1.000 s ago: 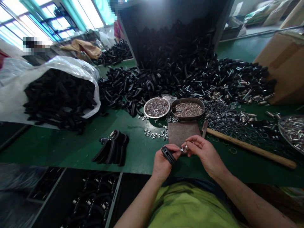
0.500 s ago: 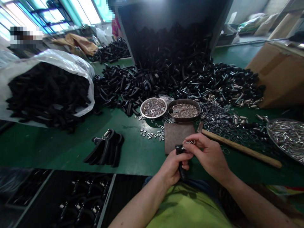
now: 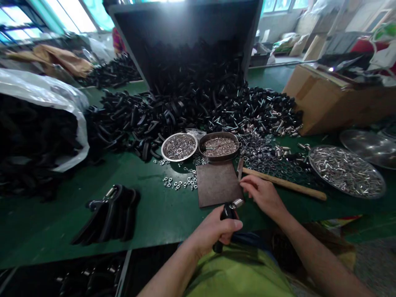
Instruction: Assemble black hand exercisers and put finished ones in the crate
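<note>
In my left hand [image 3: 216, 229] is a black handle [image 3: 228, 212], fingers wrapped round it and thumb along its side. A shiny metal coil spring [image 3: 238, 203] sticks out at its upper end. My right hand [image 3: 262, 196] is apart from the handle, its fingers loosely bent. Those fingertips are beside the lower end of the hammer's metal head [image 3: 240, 168]; whether they touch it I cannot tell. The hammer's wooden handle [image 3: 287, 185] slants away to the right. A flat brown metal plate [image 3: 218, 185] lies just beyond my left hand.
Small metal parts fill a round dish [image 3: 163, 150], an oval tin [image 3: 218, 158] and a large plate [image 3: 382, 194]. Black handles [image 3: 148, 111] are heaped behind. Several black V-shaped pieces [image 3: 114, 214] stand at left, near a plastic bag [image 3: 82, 123]. A cardboard box [image 3: 328, 103] stands right.
My right hand has let go of the spring and moved right, to beside the hammer head. My left hand has lowered with the handle, and the view has turned right.
</note>
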Motion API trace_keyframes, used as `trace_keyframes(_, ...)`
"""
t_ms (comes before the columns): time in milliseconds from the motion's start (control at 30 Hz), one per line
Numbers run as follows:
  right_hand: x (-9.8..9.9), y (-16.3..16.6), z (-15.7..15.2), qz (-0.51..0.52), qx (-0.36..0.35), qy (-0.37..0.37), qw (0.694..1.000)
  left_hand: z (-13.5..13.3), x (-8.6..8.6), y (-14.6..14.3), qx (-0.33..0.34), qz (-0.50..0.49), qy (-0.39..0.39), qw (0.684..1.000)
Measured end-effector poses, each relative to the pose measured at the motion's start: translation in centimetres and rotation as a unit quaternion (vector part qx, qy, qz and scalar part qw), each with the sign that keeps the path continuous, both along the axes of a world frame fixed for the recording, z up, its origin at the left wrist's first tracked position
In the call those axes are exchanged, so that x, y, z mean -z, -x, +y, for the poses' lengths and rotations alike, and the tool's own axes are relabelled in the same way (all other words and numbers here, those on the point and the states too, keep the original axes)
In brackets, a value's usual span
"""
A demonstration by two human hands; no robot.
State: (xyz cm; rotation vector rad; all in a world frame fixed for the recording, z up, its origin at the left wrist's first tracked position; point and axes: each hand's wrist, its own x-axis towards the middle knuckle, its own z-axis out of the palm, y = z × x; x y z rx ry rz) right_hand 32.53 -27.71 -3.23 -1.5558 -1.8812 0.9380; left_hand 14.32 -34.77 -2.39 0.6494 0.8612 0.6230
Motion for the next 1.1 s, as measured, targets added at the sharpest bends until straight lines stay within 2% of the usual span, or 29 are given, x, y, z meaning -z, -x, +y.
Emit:
trace_keyframes(100, 2.0, -2.6, 0.8, -0.17, 0.045, -0.084, 0.981, 0.1, 0.4, 0.4, -0.061, -0.023, -0.014, 0.998)
trace_keyframes(200, 2.7, -3.3, 0.9, -0.202, 0.035, -0.094, 0.974, 0.8, 0.5, 0.9, -0.128, 0.026, -0.045, 0.99)
trace_keyframes(267, 1.9, -2.6, 0.5, -0.123, 0.009, -0.085, 0.989, 1.2, 0.4, 1.0, -0.156, 0.058, -0.052, 0.985)
trace_keyframes(333, 0.5, -1.4, -0.2, 0.015, -0.04, -0.042, 0.998, 1.6, 0.2, 0.9, -0.167, 0.064, -0.038, 0.983)
trace_keyframes(400, -1.2, 0.2, -1.1, 0.128, -0.083, 0.013, 0.988, 1.8, 0.1, 0.4, -0.167, 0.042, -0.007, 0.985)
trace_keyframes(467, -2.6, 1.8, -2.0, 0.153, -0.098, 0.034, 0.983, 1.9, 0.1, -0.3, -0.158, 0.008, 0.025, 0.987)
trace_keyframes(567, -3.3, 3.7, -2.8, 0.072, -0.089, -0.002, 0.993, 1.8, 0.0, -1.3, -0.151, -0.028, 0.045, 0.987)
trace_keyframes(700, -3.1, 4.4, -2.8, -0.035, -0.064, -0.056, 0.996, 1.4, 0.1, -1.8, -0.158, -0.004, 0.014, 0.987)
trace_keyframes(867, -3.4, 3.9, -2.8, -0.058, -0.101, -0.06, 0.991, 1.2, 0.4, -1.5, -0.137, 0.049, -0.037, 0.989)
trace_keyframes(1100, -3.1, 3.5, -3.0, -0.131, -0.084, -0.071, 0.985, 1.1, 0.9, -1.8, -0.113, 0.085, -0.057, 0.988)
